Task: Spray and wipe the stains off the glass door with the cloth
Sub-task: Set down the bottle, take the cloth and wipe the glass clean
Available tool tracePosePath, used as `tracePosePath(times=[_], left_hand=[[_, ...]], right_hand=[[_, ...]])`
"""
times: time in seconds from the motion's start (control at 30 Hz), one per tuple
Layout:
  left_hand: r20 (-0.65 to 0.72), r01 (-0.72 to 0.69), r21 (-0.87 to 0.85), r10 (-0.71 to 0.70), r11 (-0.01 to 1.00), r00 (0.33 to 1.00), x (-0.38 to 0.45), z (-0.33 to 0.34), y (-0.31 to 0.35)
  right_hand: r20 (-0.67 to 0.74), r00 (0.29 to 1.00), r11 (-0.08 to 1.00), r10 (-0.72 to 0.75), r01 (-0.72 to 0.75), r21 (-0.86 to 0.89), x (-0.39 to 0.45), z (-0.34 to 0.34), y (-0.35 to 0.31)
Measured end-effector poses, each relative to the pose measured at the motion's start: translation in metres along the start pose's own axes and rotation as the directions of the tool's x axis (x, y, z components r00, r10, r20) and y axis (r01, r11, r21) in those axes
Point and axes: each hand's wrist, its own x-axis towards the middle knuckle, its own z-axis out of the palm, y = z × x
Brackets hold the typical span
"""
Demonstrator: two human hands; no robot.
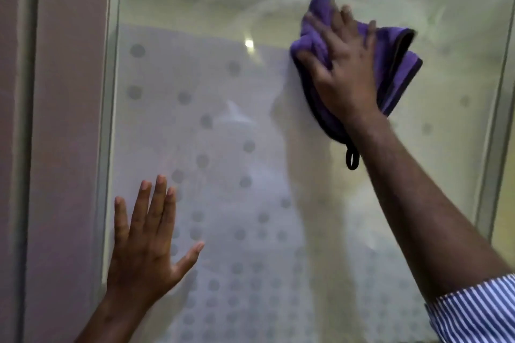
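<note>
The glass door (223, 125) fills the view, frosted and dotted with grey circles, with hazy smears across its upper part. My right hand (341, 69) presses a crumpled purple cloth (395, 64) with a dark edge flat against the upper right of the glass; the cloth's black hanging loop (352, 159) dangles below my wrist. My left hand (147, 242) lies flat on the lower left of the glass with its fingers spread and holds nothing. No spray bottle is in view.
A pale metal frame (107, 147) borders the glass on the left, with a pinkish wall (64, 147) beyond it. Another frame strip (496, 125) runs down the right side. My right sleeve (479, 312) is striped blue and white.
</note>
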Motion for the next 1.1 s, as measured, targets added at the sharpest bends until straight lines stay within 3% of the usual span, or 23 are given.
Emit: tracePosePath(times=[0.23,0.47,0.7,0.77,0.87,0.97,1.03,1.1], left_hand=[[-0.002,-0.002,0.003,0.002,1.000,1.000,0.001,-0.004,0.000],[-0.008,-0.011,0.009,0.011,1.000,1.000,0.002,-0.004,0.000],[0.016,-0.009,-0.013,0.009,1.000,1.000,0.003,-0.006,-0.001],[0.011,-0.004,-0.014,0.004,1.000,1.000,0.002,-0.007,-0.001],[0.006,-0.014,-0.007,0.014,1.000,1.000,0.002,-0.007,0.000],[0.005,-0.015,0.005,0.015,1.000,1.000,0.003,-0.007,0.000],[0.008,-0.016,0.006,0.016,1.000,1.000,0.004,-0.007,0.001],[0.013,-0.017,0.005,0.017,1.000,1.000,0.004,-0.008,0.001]], right_hand=[[0.093,0.957,0.962,-0.273,0.272,0.031,-0.084,0.028,-0.055],[0.161,0.901,0.915,-0.403,0.394,0.088,-0.180,0.043,-0.084],[0.224,0.801,0.832,-0.556,0.534,0.155,-0.249,0.049,-0.089],[0.182,0.824,0.843,-0.536,0.532,0.076,-0.241,0.044,-0.074],[0.027,0.924,0.923,-0.381,0.382,-0.044,-0.210,0.034,-0.045],[-0.131,0.986,0.989,-0.107,0.092,-0.118,-0.159,0.014,0.005],[-0.206,0.961,0.975,0.184,-0.205,-0.085,-0.124,-0.001,0.037],[-0.265,0.883,0.914,0.386,-0.406,-0.022,-0.099,-0.010,0.051]])
